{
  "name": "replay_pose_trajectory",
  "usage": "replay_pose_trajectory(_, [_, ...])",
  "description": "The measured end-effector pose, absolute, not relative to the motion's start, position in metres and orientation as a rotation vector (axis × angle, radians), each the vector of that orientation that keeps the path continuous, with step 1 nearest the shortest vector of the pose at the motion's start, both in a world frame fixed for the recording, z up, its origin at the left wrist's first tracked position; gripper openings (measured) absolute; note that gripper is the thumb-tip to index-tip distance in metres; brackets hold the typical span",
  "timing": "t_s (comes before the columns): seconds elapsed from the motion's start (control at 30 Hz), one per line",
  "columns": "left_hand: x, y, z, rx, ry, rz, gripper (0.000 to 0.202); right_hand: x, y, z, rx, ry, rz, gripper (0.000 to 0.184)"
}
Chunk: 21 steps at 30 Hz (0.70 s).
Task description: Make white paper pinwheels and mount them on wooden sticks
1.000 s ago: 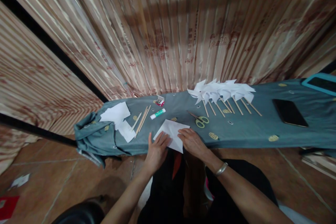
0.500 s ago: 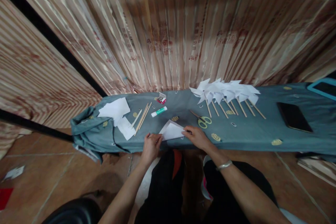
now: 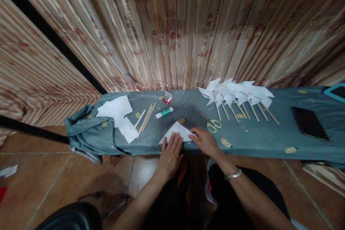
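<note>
Left fingers flat, right fingers pinch-tight, on a smooth white paper triangle

Pleated beige curtains, 2 black bars, brown tiled floor, dim light

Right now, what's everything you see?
Folded paper: one, white, near edge
Loose paper: several, white, left end
Wooden sticks: some, tan, left
Pale stick: one, whitish, left
Glue stick: one, white and green, middle
Small box: one, partly red, back
Scissors: one, green handles, mid-right
Pinwheels: several, white, back right
Flat device: one, black, right
Framed device: one, blue, far right
Cloth: one, teal, underneath
Curtains: uncounted, tan, behind
Poles: two, black, left
Floor: one, brown, below
Bracelet: one, silver, right wrist
Legs: two, black trousers, below
Left hand: one, bare, on folded paper
Right hand: one, bare, paper's right corner
</note>
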State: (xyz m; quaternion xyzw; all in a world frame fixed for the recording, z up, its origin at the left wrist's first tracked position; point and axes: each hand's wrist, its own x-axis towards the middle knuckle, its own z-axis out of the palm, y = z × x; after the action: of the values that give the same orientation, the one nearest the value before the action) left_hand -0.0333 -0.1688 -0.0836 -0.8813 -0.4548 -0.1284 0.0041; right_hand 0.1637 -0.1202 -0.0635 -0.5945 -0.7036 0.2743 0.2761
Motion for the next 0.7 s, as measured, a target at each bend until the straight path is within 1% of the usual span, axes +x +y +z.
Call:
replay_pose_trajectory(0.33, [-0.034, -0.165, -0.082, -2.804, -1.498, -0.337, 0.063, 0.166, -0.119, -0.079, -1.520, -1.955, 0.580, 0.019])
replay_pose_trajectory(0.7, [-0.033, -0.163, -0.085, -2.781, -1.499, -0.387, 0.063, 0.163, -0.112, -0.081, -1.524, -1.948, 0.575, 0.019])
